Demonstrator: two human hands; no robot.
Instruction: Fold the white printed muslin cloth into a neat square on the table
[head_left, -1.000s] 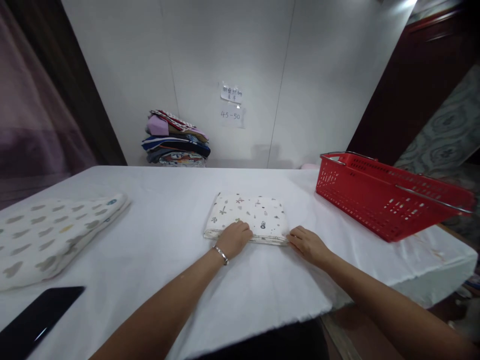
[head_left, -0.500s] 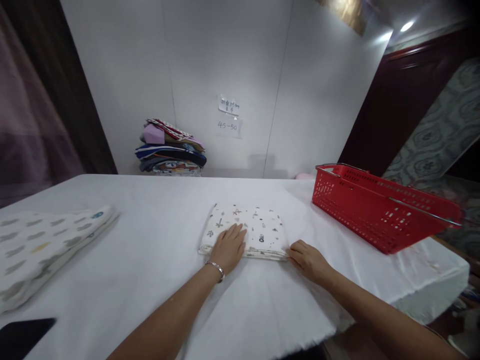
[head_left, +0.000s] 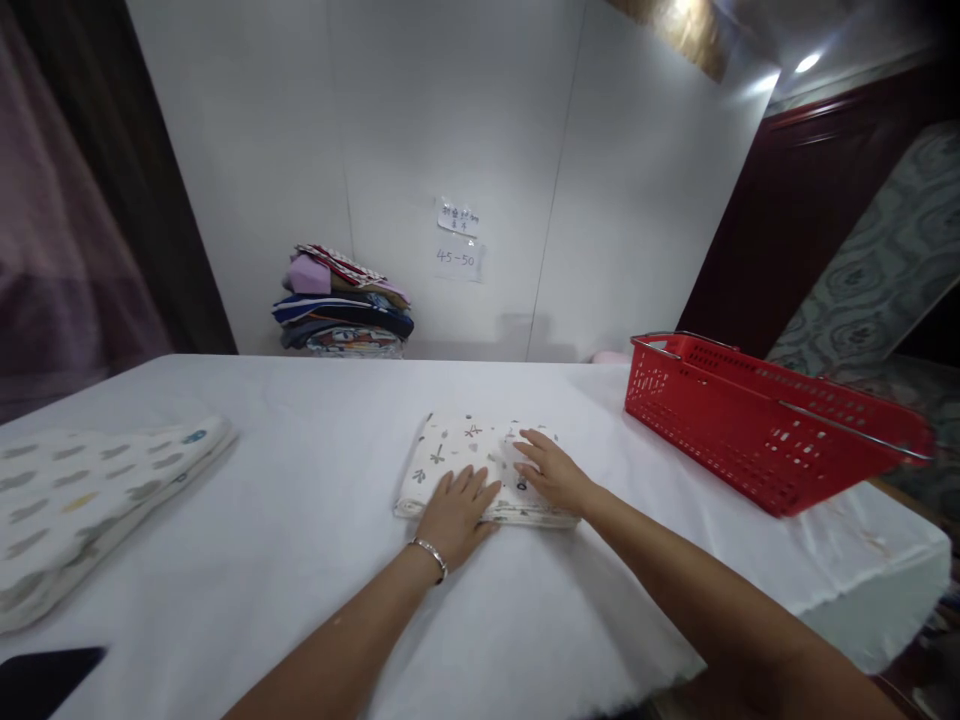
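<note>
A white cloth with small plant and leaf prints lies folded into a flat rectangle in front of me. My left hand, a silver bracelet on its wrist, rests on the front edge of the cloth with its fingers spread. Over the cloth's right half is my right hand, fingers apart and holding nothing; whether it touches the fabric I cannot tell. The front right corner of the cloth is partly covered by my right wrist.
A red plastic basket stands on the right of the white-covered table. At the left lies another folded cloth with grey cloud shapes, near a black flat object. Folded fabrics are stacked by the back wall.
My right hand has left the cloth's front right corner and moved up and left over its top, its fingers opening. My left hand has shifted slightly down towards the front edge.
</note>
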